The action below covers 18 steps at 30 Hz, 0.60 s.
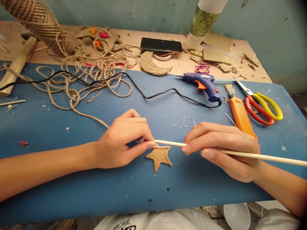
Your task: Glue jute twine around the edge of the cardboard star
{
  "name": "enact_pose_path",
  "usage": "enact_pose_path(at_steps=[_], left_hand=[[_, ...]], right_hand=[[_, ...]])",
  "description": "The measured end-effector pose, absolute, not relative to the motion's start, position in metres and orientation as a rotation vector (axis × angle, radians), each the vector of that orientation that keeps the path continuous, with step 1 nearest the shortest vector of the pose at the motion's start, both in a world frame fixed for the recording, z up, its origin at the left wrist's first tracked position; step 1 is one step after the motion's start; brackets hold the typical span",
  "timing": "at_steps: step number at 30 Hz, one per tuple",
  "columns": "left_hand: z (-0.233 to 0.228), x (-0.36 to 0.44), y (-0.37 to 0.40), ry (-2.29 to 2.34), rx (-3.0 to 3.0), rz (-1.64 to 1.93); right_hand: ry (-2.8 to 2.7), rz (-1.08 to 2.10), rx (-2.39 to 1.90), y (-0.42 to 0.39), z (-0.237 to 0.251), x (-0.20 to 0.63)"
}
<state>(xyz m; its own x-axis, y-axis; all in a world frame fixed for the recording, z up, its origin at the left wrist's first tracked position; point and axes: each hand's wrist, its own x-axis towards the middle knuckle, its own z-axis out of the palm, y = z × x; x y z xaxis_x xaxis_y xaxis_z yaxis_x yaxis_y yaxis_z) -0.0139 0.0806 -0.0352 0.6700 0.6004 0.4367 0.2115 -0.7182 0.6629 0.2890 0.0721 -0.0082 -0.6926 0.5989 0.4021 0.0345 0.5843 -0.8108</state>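
A thin pale wooden stick (263,156) lies level across the blue board (168,185), and both hands hold it. My right hand (223,150) pinches it near the middle. My left hand (122,142) pinches its left tip together with the end of a jute twine (79,110) that trails off to the upper left. A brown cardboard star (158,156) with twine along its top edge lies on the board just under the stick, between my hands.
A blue glue gun (203,84) with a black cord, an orange utility knife (240,116) and red-and-yellow scissors (262,105) lie at the right. Loose twine, a twine cone (40,25), a twine crescent (153,65), a phone (161,44) and cardboard scraps sit behind.
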Motion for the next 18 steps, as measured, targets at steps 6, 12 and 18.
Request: enact_pose_path(at_steps=[6,12,18], left_hand=[[-0.033,-0.017,0.083,0.674,2.279,0.88],[-0.016,-0.018,0.086,0.802,2.305,1.179],[-0.003,-0.016,0.092,1.018,2.371,1.082]], right_hand=[[-2.112,1.057,-0.523,0.075,-0.008,0.294],[-2.101,1.049,-0.576,0.076,-0.005,0.298],[-2.23,0.949,-0.591,0.068,-0.004,0.303]])
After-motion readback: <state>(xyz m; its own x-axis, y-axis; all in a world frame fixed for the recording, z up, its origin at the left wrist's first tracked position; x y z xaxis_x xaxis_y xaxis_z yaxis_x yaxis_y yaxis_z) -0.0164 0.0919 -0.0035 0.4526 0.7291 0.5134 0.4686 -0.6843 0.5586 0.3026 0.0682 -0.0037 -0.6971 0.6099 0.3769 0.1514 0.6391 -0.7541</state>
